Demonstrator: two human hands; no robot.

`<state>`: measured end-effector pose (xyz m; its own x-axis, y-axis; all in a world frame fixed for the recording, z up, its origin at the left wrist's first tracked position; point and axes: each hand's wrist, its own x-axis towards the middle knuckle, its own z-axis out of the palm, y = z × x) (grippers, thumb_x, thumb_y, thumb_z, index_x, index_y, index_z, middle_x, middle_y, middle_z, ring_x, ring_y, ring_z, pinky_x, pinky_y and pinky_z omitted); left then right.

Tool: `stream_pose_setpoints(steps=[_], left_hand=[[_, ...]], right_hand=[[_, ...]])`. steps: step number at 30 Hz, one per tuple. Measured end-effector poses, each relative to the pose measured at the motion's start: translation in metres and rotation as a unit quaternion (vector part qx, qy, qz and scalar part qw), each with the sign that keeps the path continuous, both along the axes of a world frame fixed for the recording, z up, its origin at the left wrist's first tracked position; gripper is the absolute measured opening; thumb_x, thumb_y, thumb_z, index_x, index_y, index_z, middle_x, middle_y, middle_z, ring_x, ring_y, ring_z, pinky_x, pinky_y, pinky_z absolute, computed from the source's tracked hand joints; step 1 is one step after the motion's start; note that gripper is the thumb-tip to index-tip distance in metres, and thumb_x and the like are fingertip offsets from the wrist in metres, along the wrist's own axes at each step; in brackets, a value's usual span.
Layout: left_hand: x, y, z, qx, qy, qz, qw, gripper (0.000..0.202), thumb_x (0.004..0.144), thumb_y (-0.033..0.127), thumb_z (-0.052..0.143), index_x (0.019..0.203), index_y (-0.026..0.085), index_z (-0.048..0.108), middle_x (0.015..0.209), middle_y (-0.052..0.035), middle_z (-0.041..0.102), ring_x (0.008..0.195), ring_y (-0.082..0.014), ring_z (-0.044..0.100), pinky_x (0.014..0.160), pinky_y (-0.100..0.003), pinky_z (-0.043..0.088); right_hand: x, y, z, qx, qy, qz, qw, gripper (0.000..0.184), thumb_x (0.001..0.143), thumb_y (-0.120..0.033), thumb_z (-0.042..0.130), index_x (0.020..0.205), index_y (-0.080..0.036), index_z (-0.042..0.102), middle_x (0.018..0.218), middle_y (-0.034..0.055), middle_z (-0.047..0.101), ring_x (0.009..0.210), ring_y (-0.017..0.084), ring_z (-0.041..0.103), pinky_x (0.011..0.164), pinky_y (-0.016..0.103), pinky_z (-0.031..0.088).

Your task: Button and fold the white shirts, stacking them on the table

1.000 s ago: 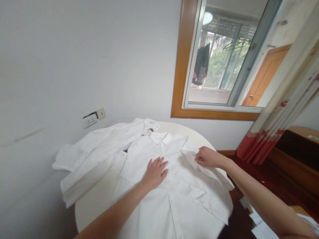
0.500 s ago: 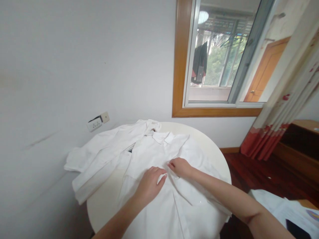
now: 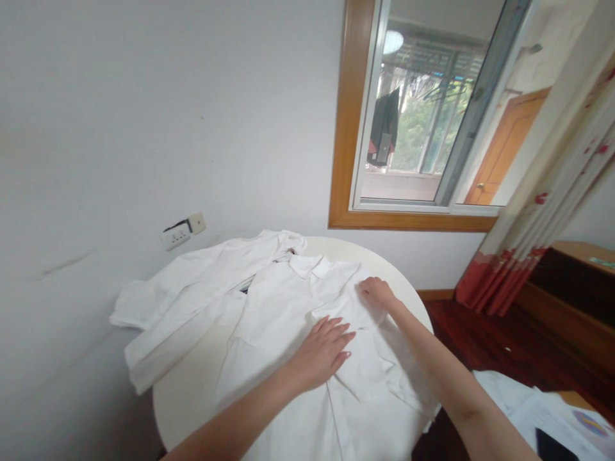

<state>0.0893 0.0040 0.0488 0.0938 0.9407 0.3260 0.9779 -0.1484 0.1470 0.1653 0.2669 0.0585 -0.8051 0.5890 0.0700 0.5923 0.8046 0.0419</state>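
A white collared shirt (image 3: pixel 273 301) lies spread front side up on a round table, its collar toward the wall and its lower part toward me. My left hand (image 3: pixel 324 353) rests palm down on the middle of its front, fingers spread, beside a raised fold. At the shirt's right side, below the shoulder, my right hand (image 3: pixel 377 293) has its fingers bent down onto the cloth in a pinch; the fingertips are partly hidden. Creases run across the shirt between the two hands.
Another white garment (image 3: pixel 187 294) lies rumpled on the left, overhanging the table (image 3: pixel 177 400). A wall socket (image 3: pixel 177 235) is behind it. A window (image 3: pixel 413 128) and a patterned curtain (image 3: pixel 523 230) are at the right. Papers (image 3: pixel 542 410) and a dark phone-like object (image 3: pixel 555 445) lie lower right.
My right hand has moved from the shirt's middle outward to its right side. My left hand has shifted right and flattened onto the front, its fingers spreading. The view has turned slightly.
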Motion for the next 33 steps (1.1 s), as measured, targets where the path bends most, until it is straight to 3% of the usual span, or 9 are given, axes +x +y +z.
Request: stream_pose_setpoints(steps=[3, 6, 8, 12, 18, 21, 26, 30, 33], left_hand=[[0.003, 0.011, 0.000, -0.028, 0.003, 0.031, 0.999, 0.035, 0.094, 0.033, 0.043, 0.128, 0.026, 0.049, 0.117, -0.0061, 0.060, 0.111, -0.0218, 0.050, 0.096, -0.042, 0.037], [0.000, 0.012, 0.004, -0.048, 0.001, 0.040, 0.998, 0.053, 0.084, 0.048, 0.058, 0.128, 0.022, 0.049, 0.105, -0.0075, 0.060, 0.101, -0.0240, 0.051, 0.088, -0.039, 0.039], [-0.005, 0.006, 0.010, -0.050, -0.011, 0.030, 0.998, 0.050, 0.079, 0.049, 0.063, 0.120, 0.022, 0.054, 0.101, -0.0060, 0.059, 0.100, -0.0235, 0.050, 0.088, -0.038, 0.037], [-0.016, -0.019, 0.027, -0.045, -0.065, 0.011, 0.997, 0.011, 0.087, 0.030, 0.054, 0.094, 0.022, 0.058, 0.091, -0.0025, 0.056, 0.094, -0.0188, 0.049, 0.087, -0.033, 0.037], [-0.040, -0.076, 0.043, -0.001, -0.165, 0.015, 0.986, 0.012, 0.083, 0.019, 0.047, 0.081, 0.020, 0.058, 0.089, -0.0047, 0.056, 0.090, -0.0178, 0.051, 0.083, -0.032, 0.044], [-0.059, -0.109, 0.036, -0.036, -0.164, 0.046, 0.985, 0.025, 0.085, 0.014, 0.043, 0.071, 0.023, 0.063, 0.097, -0.0043, 0.062, 0.096, -0.0171, 0.055, 0.089, -0.033, 0.045], [-0.075, -0.155, 0.009, -0.047, -0.205, 0.160, 0.964, 0.032, 0.088, 0.017, 0.039, 0.092, 0.028, 0.069, 0.105, -0.0033, 0.066, 0.100, -0.0150, 0.060, 0.089, -0.029, 0.049], [-0.061, -0.164, -0.014, -0.043, -0.209, 0.264, 0.941, 0.029, 0.091, 0.033, 0.043, 0.112, 0.026, 0.062, 0.101, -0.0025, 0.069, 0.082, -0.0136, 0.066, 0.077, -0.026, 0.055], [-0.049, -0.157, -0.036, 0.020, -0.145, 0.324, 0.935, 0.032, 0.088, 0.043, 0.049, 0.109, 0.024, 0.063, 0.106, -0.0038, 0.070, 0.091, -0.0177, 0.068, 0.084, -0.029, 0.056]], right_hand=[[0.001, 0.004, -0.017, 0.006, 0.011, -0.004, 1.000, 0.034, 0.092, -0.027, 0.041, 0.120, -0.028, 0.060, 0.121, 0.0074, 0.060, 0.111, 0.022, 0.052, 0.083, 0.030, 0.039], [0.001, 0.007, -0.037, 0.022, 0.058, -0.032, 0.998, 0.035, 0.094, -0.030, 0.037, 0.124, -0.028, 0.056, 0.127, 0.0075, 0.056, 0.114, 0.022, 0.049, 0.086, 0.032, 0.038], [0.001, 0.010, -0.047, 0.033, 0.096, -0.048, 0.994, 0.036, 0.094, -0.033, 0.037, 0.125, -0.027, 0.055, 0.129, 0.0077, 0.054, 0.116, 0.022, 0.047, 0.089, 0.033, 0.036], [0.001, 0.019, -0.058, 0.035, 0.125, -0.061, 0.990, 0.035, 0.093, -0.035, 0.039, 0.121, -0.024, 0.057, 0.126, 0.0088, 0.057, 0.115, 0.023, 0.047, 0.089, 0.033, 0.035], [0.001, 0.025, -0.061, 0.039, 0.132, -0.073, 0.988, 0.033, 0.095, -0.031, 0.037, 0.115, -0.021, 0.061, 0.122, 0.0097, 0.060, 0.113, 0.023, 0.049, 0.088, 0.034, 0.034], [0.002, 0.025, -0.059, 0.043, 0.126, -0.073, 0.988, 0.034, 0.095, -0.029, 0.035, 0.114, -0.021, 0.062, 0.122, 0.0101, 0.060, 0.113, 0.023, 0.048, 0.088, 0.034, 0.033], [0.005, 0.026, -0.056, 0.066, 0.116, -0.086, 0.987, 0.032, 0.094, -0.023, 0.037, 0.111, -0.020, 0.063, 0.118, 0.0118, 0.061, 0.111, 0.025, 0.047, 0.088, 0.036, 0.031], [0.006, 0.023, -0.055, 0.088, 0.121, -0.120, 0.981, 0.031, 0.093, -0.024, 0.038, 0.106, -0.016, 0.064, 0.111, 0.0152, 0.061, 0.107, 0.027, 0.049, 0.084, 0.038, 0.032], [0.008, 0.020, -0.055, 0.105, 0.129, -0.154, 0.974, 0.034, 0.094, -0.031, 0.037, 0.103, -0.013, 0.064, 0.106, 0.0180, 0.060, 0.103, 0.029, 0.051, 0.083, 0.040, 0.032]])
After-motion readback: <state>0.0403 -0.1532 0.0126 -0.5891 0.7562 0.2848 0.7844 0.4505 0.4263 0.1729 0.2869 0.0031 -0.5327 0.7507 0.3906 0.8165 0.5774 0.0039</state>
